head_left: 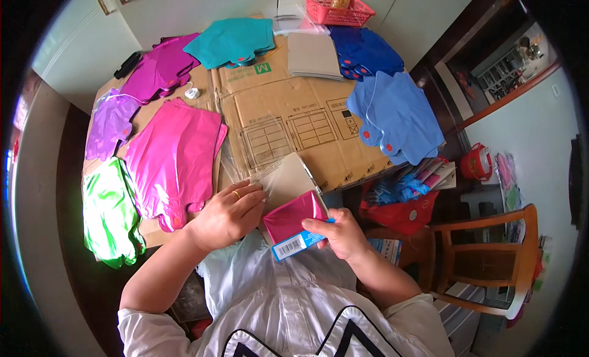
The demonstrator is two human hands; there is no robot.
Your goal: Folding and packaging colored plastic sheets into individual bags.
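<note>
So the pink foil packet, folded into a neat block, is right at the near edge of the cardboard tabletop, lying on a grey card with the blue label strip along its near side. The right hand has a snug pinch on it, thumb on top where packet and strip meet. The left hand rests with fingers close together along the card's left edge; can't tell if it's gripping anything underneath. I'd call this step lining up the folded packet with its card and label. Imo the next move calls for keeping that right-hand pinch firm so the slick foil doesn't spring open, while the left steadies the card and keeps the edges square.
</note>
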